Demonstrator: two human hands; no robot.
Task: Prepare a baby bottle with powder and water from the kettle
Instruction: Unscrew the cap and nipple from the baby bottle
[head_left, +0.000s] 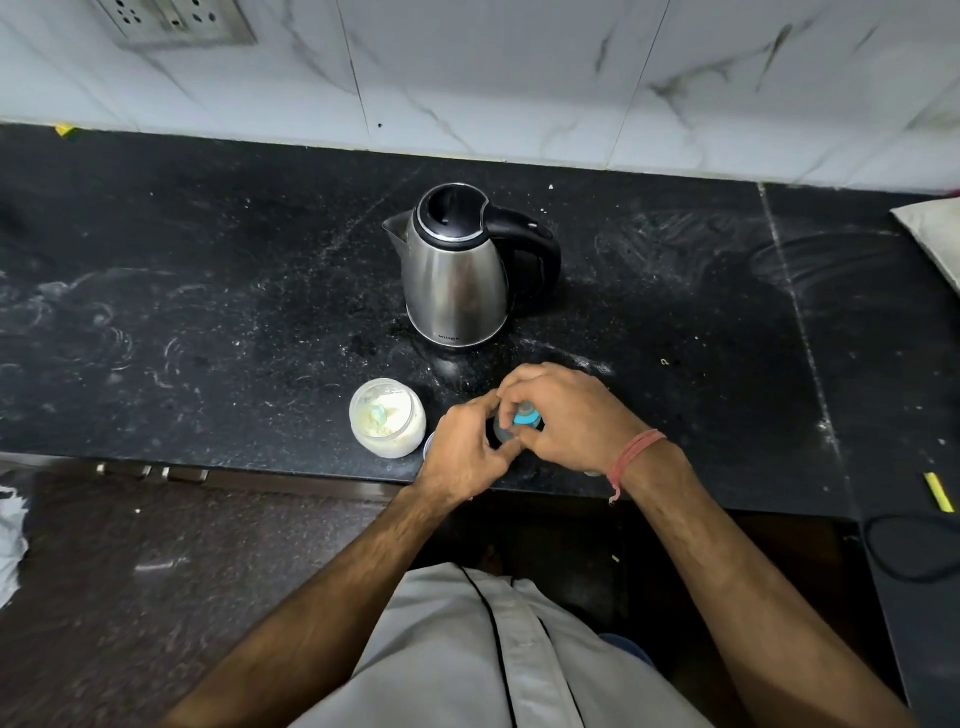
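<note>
While both hands close around the baby bottle (511, 422) at the counter's (208, 312) near edge, treat it as a small, light, rigid plastic item with a smooth, possibly slippery wall. Left hand (467, 449): fingers curled against the bottle's left side, steadying it. Right hand (566, 415): fingertips curled over the blue top part, pinching it from above; a red thread band sits at that wrist. Mostly hidden between the two hands, so fill level and cap seating cannot be told.

Handling guidance, as judgement only:
- Grip the body low with one hand and the blue collar with the other; avoid squeezing the soft teat.
- Expect easy tipping, given the narrow base and low weight; keep one hand on it while filling.

Powder jar (387, 418), just left of the left hand: open, clear-walled, with a scoop lying on the pale powder inside. Light; take hold around the wall.

Kettle (457, 270), beyond both hands: steel body, black lid and handle. Likely the heaviest item, and the body may be hot; take hold only at the black handle on its right side, and pour from the spout on its left.
</note>
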